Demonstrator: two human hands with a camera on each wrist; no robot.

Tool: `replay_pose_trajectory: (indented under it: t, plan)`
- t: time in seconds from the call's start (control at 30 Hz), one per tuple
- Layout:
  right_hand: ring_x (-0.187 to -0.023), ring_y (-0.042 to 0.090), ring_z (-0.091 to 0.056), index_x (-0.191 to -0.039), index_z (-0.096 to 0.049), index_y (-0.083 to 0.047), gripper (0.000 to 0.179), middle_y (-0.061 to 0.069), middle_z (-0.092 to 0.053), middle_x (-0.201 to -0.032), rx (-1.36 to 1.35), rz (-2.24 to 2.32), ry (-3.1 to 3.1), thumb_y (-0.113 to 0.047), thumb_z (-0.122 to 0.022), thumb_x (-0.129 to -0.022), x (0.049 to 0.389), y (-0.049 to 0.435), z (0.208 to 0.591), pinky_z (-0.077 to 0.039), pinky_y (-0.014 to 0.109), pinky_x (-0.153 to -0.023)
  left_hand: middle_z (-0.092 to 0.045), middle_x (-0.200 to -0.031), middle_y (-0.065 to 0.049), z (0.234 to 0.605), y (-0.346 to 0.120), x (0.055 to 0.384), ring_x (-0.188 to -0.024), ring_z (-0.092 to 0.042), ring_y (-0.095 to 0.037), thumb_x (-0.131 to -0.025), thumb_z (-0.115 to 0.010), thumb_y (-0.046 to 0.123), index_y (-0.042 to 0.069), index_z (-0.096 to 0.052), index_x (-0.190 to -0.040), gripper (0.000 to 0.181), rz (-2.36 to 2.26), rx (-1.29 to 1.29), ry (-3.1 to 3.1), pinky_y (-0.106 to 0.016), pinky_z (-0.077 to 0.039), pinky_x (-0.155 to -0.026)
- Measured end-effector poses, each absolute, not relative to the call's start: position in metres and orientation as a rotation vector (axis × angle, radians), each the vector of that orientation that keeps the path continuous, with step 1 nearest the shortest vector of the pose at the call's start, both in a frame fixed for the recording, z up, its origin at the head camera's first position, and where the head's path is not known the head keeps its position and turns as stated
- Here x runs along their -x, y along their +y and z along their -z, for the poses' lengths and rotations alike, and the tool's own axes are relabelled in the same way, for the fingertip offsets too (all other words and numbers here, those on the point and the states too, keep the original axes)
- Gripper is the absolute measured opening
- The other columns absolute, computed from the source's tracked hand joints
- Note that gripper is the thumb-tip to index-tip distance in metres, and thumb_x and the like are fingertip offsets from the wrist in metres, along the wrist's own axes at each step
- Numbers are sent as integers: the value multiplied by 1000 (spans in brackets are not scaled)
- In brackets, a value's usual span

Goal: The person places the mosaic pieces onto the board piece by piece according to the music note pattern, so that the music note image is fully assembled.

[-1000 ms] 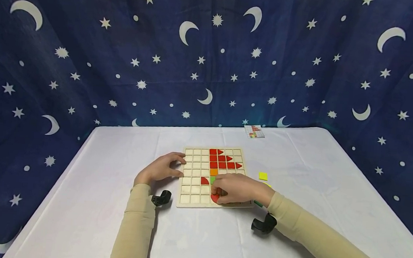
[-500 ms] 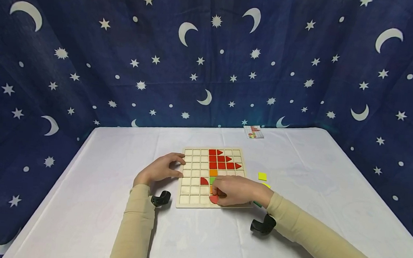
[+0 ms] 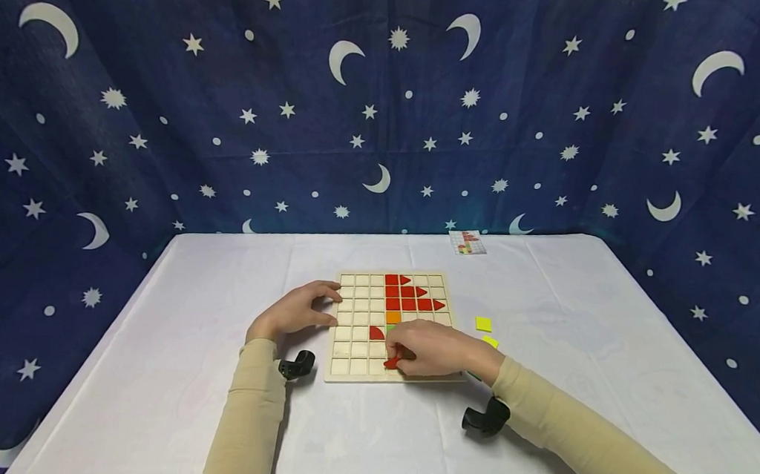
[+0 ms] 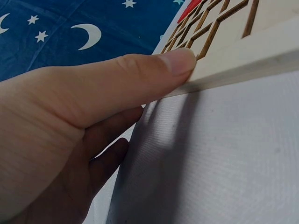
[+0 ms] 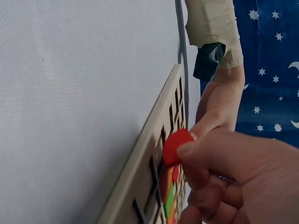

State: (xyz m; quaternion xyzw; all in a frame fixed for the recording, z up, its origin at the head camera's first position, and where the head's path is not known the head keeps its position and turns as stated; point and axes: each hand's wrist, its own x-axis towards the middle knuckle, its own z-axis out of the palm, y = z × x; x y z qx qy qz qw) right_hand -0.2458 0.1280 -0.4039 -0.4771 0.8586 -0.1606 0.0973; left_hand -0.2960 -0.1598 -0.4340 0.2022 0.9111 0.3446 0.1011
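A wooden grid board (image 3: 358,367) lies on the white table, with red, orange and green tiles set in its cells. My right hand (image 3: 434,349) is over the board's lower right part, pinching a red tile (image 5: 175,147) between thumb and fingers. In the right wrist view that tile is tilted above the near rows. In the head view only part of the red tile (image 3: 392,363) shows under my fingers. My left hand (image 3: 297,311) rests at the board's left edge, fingers spread. Its thumb (image 4: 180,60) touches the rim in the left wrist view.
Two yellow tiles (image 3: 483,324) lie on the table to the right of the board. A small pattern card (image 3: 467,242) is at the table's far edge. A starry blue curtain (image 3: 280,147) hangs behind. Something dark green is mostly hidden beneath my right wrist.
The red tile has turned and tilted in my right fingers, its rounded outline now showing as a narrower shape. My right hand has shifted slightly left; my left hand stays still.
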Motion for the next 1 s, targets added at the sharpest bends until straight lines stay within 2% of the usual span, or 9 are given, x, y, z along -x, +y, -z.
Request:
replay_pose_trajectory:
  t: [0.2, 0.37, 0.57, 1.0]
  plan:
    - [-69, 8, -45, -85, -57, -18, 16, -9, -46, -76, 1381, 364, 2631, -5, -66, -84, 242, 129, 402, -40, 20, -60, -45, -148, -8, 434, -159, 296, -142, -34, -28, -81, -81, 22, 9, -66, -120, 43, -1010, -597, 2694, -45, -27, -117]
    - [-69, 6, -46, -85, -59, -17, 13, -10, -48, -76, 1394, 438, 2599, -6, -65, -85, 242, 129, 404, -41, 19, -62, -45, -148, -9, 435, -160, 296, -141, -34, -29, -81, -81, 22, 9, -66, -119, 43, -1014, -589, 2693, -45, -27, -116]
    - [-62, 4, -44, -84, -61, -18, 11, -12, -50, -70, 1366, 519, 2570, -8, -62, -88, 244, 129, 410, -40, 19, -59, -45, -148, -9, 437, -160, 296, -141, -34, -29, -81, -81, 22, 9, -66, -119, 43, -1016, -599, 2697, -45, -27, -117]
    - [-61, 5, -45, -81, -61, -17, 10, -11, -51, -67, 1243, 555, 2571, -12, -67, -88, 244, 129, 411, -40, 19, -57, -45, -149, -8, 435, -159, 296, -142, -34, -28, -81, -81, 22, 9, -66, -120, 44, -1011, -602, 2693, -44, -27, -117]
